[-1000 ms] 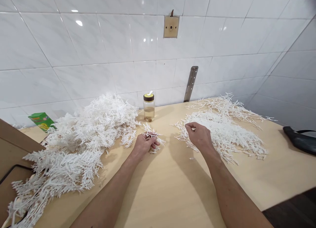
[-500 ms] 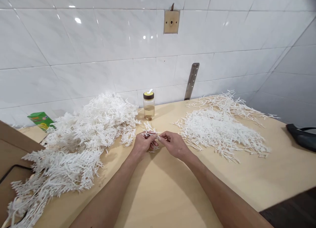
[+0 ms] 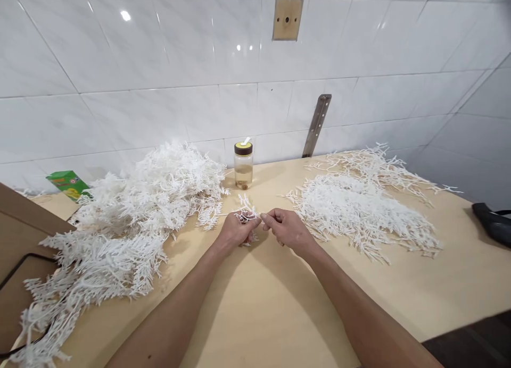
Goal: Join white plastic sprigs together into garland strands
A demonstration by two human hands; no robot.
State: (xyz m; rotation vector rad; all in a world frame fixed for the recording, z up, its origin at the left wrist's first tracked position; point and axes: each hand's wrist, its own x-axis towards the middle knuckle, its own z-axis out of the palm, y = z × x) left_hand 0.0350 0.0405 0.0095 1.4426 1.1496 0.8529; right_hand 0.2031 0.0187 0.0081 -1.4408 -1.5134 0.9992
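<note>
A white branching plastic sprig (image 3: 245, 206) stands out between my two hands, over the middle of the table. My left hand (image 3: 237, 231) is closed round its stem, with parts of the sprig showing above and below the fingers. Thumb and forefinger of my right hand (image 3: 285, 227) pinch at the sprig's right end, close to the left thumb; the fingers hide what exactly lies between them. To the left rises a large heap of similar white sprigs (image 3: 159, 198). Flatter and looser, a second pile of white sprigs (image 3: 359, 214) spreads out on the right.
Behind my hands a jar with a yellow-topped lid (image 3: 243, 168) holds pale liquid. A metal strip (image 3: 317, 126) leans on the tiled wall. A green box (image 3: 69, 184) and a brown carton (image 3: 24, 224) are at left, a black object (image 3: 493, 224) at the table's (image 3: 275, 304) right edge.
The view has tilted down slightly and shifted left. My hands stay together at the sprig; the right hand's fingers have moved a little along it.
</note>
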